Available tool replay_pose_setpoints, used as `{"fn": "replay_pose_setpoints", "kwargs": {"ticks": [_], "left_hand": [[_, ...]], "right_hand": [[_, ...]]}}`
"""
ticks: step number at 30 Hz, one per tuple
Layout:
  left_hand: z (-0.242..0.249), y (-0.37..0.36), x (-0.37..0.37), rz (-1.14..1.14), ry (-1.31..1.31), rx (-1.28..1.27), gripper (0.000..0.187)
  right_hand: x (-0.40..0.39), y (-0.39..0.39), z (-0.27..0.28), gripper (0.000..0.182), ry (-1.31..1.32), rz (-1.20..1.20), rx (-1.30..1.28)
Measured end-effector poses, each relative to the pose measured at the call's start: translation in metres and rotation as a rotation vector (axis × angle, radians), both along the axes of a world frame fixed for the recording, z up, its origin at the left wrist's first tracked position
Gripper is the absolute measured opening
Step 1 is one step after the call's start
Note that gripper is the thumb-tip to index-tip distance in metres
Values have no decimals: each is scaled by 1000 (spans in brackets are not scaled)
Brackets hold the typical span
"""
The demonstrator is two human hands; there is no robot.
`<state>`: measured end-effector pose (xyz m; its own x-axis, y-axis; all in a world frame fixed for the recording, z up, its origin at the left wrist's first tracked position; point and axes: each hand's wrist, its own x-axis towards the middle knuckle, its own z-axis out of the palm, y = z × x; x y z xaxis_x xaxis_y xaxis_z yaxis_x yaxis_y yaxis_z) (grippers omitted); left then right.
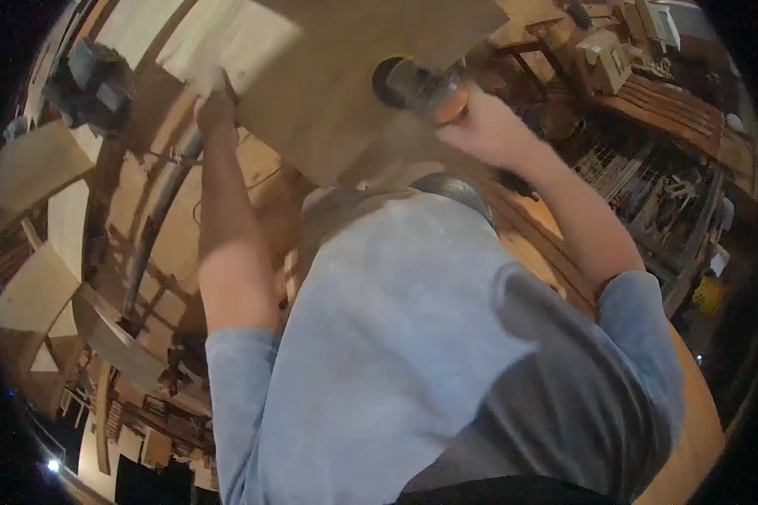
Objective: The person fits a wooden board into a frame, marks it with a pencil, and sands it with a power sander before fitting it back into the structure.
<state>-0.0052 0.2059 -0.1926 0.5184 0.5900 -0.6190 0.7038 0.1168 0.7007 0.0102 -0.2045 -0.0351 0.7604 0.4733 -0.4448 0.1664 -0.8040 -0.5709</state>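
My right hand (484, 126) is wrapped around the orange and dark body of a power sander (421, 88). The sander's round black pad lies against the face of a broad wooden panel (320, 109), and the tool is smeared by motion. At the panel's left edge is my left hand (216, 99), closed on the board beside a pale, brightly lit patch. Its fingers are partly blurred. The panel's near corner points toward my waist.
A dark machine-like object (93, 88) stands at the left, above several pale boards (46, 168). A dark pole (164, 202) slants below my left arm. To the right are a cardboard box (604, 63), a slatted wooden bench (665, 109) and a metal rack (648, 194).
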Motion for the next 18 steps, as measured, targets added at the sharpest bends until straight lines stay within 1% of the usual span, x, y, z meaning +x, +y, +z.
{"fn": "replay_pose_setpoints", "kwargs": {"ticks": [1, 2, 3, 4, 6, 7, 8, 9, 10, 11, 12, 13, 15, 17, 18], "left_hand": [[1, -4, -4, 13, 2, -3, 63], [-1, -3, -2, 54, -48, -44, 70], [-4, -1, 1, 92, -102, -81, 78], [-7, 1, 3, 95, -105, -81, 78], [4, -3, 6, 86, -64, -129, 74], [8, -6, 6, 86, -65, -130, 74], [53, -29, 5, 107, -15, -64, 74], [78, -41, 6, 125, 30, 1, 74], [55, -30, 5, 118, 25, -4, 74], [12, -9, 1, 56, -52, -43, 73], [-14, 6, 3, -11, -135, -82, 72], [-20, 13, 5, -28, -144, -91, 72], [-15, 11, 3, -27, -21, -91, 69], [6, -3, -2, 35, -75, -175, 67], [5, -3, -2, 18, -82, -183, 67]], "right_hand": [[-10, 4, -8, 37, -42, 91, 54], [-18, 15, -5, 37, -42, 100, 52], [-27, 25, 1, 38, 45, 88, -30], [-36, 34, 6, 39, 132, 72, -114], [-50, 46, 5, 36, 83, 101, -157], [-56, 53, 5, 33, 131, 147, -160], [-62, 60, 5, 31, 181, 193, -165], [-59, 74, 24, 28, 327, 243, -106], [-64, 82, 20, 28, 323, 235, -109], [-69, 88, 15, 28, 323, 252, -104], [-71, 92, 12, 28, 317, 262, -97], [-72, 99, 12, 28, 309, 243, -104], [-71, 108, 13, 29, 234, 340, -193], [-67, 103, 7, 31, 221, 300, -169], [-63, 100, 6, 33, 212, 290, -134]]}}
